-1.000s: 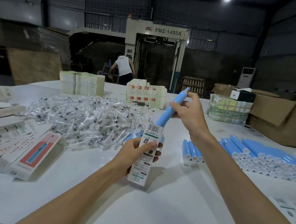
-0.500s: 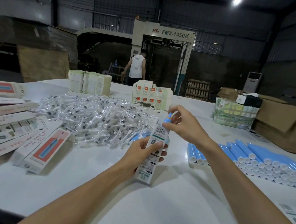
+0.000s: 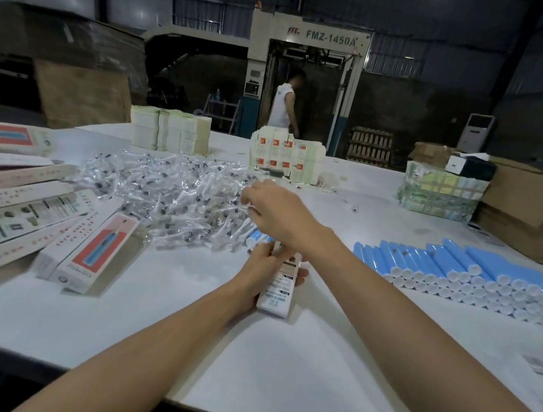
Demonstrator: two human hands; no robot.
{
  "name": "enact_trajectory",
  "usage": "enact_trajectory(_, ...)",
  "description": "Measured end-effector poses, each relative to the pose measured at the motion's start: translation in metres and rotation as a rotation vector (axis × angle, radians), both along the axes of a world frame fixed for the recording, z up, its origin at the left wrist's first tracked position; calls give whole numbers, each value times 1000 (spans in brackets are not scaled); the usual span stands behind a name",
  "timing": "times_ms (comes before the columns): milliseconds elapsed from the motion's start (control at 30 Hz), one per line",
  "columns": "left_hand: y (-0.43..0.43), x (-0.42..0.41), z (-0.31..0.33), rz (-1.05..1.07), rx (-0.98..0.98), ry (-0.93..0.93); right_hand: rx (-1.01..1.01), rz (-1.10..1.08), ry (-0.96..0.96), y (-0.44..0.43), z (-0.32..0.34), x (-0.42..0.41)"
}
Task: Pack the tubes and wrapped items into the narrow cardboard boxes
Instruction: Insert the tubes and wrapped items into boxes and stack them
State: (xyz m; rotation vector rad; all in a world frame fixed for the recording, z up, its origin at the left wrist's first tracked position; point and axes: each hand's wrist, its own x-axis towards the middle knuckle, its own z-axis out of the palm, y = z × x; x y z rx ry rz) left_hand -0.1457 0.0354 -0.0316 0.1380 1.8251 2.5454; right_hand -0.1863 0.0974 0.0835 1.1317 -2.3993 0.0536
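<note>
The person's left hand (image 3: 263, 268) is gripping a narrow box (image 3: 279, 286), with the fingers wrapping round its sides. The box is leaning a little, and its bottom end is sitting on the white table (image 3: 276, 372). The right hand (image 3: 279, 213) is hanging over the near edge of the big pile of wrapped items (image 3: 168, 195), and its fingers are curling down into the shiny wrappers. I cannot tell if it is pinching one or only touching them.

A few loose blue tubes (image 3: 257, 238) are lying just behind the box, partly hiding under the right wrist. Long rows of blue tubes (image 3: 478, 278) are lying side by side on the right of the table. Other flat boxes (image 3: 84, 250) are lying in a messy heap on the left. Far back, another person (image 3: 285, 104) is standing by a big machine (image 3: 320, 36).
</note>
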Motion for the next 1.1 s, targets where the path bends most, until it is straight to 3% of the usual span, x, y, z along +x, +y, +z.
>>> enact_trajectory(100,-2,-1,-4,-23,-39,4,339,-140,-41,-39,-16,-19)
enact_trajectory(200,-3,-3,-7,-9,-93,15,451,-203,-82,-55,-32,-35)
enact_trajectory(600,-2,-12,-11,20,-230,-23,452,-154,-8,-48,-45,-51)
enact_trajectory(800,-2,-4,-3,-27,-97,-38,306,-107,204,-18,-33,-43)
enact_trajectory(900,0,-2,-2,-58,-42,-56,62,-77,149,4,-28,-36)
enact_trajectory(1100,3,5,3,-16,-47,46,-984,166,-99,77,-21,-2)
